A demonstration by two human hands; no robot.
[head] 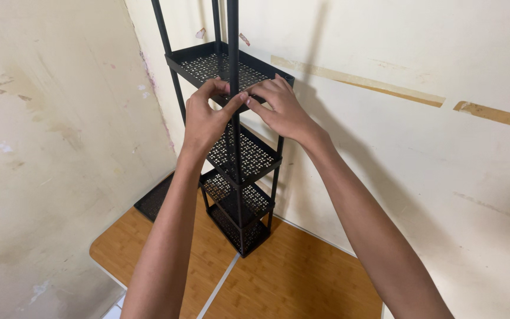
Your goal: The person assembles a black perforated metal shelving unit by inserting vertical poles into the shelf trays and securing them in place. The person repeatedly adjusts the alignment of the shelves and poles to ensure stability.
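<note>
A tall black metal rack with perforated shelves stands on a wooden table top against a cream wall. Its top shelf (205, 64) is at hand height, and a thin black upright pole (233, 35) rises through the near corner. My left hand (205, 115) grips the near corner of that top shelf from the left, thumb touching the pole. My right hand (281, 109) holds the same corner and front edge from the right, fingers curled over the rim. Lower shelves (249, 155) show between my forearms.
A loose black perforated tray (154, 199) lies flat on the wooden table (290, 277) at the rack's left, by the wall corner. Cream walls with peeling tape marks close in on the left and behind. The table's rounded near-left edge (104, 263) drops off.
</note>
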